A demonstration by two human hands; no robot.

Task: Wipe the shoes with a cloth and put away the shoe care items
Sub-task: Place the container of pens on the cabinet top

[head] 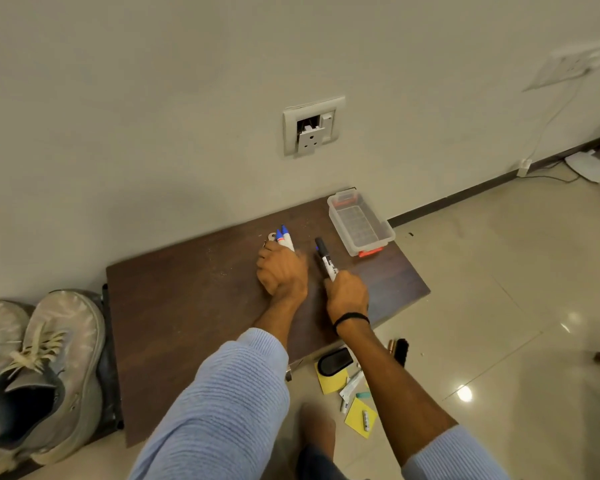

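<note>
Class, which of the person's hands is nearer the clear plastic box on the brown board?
Right. The right hand, holding a black marker, sits just left of the box; the left hand, gripping blue-capped markers, is farther left.

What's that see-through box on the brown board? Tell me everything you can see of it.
The box is a rectangular tub of clear plastic with an orange-red clip at each short end. It has no lid on and looks empty; a grid pattern shows on its floor. It sits flat, at an angle, on the far right corner of the board, near the wall. Only the board touches it; the black marker in the right hand points toward it, apart.
</note>
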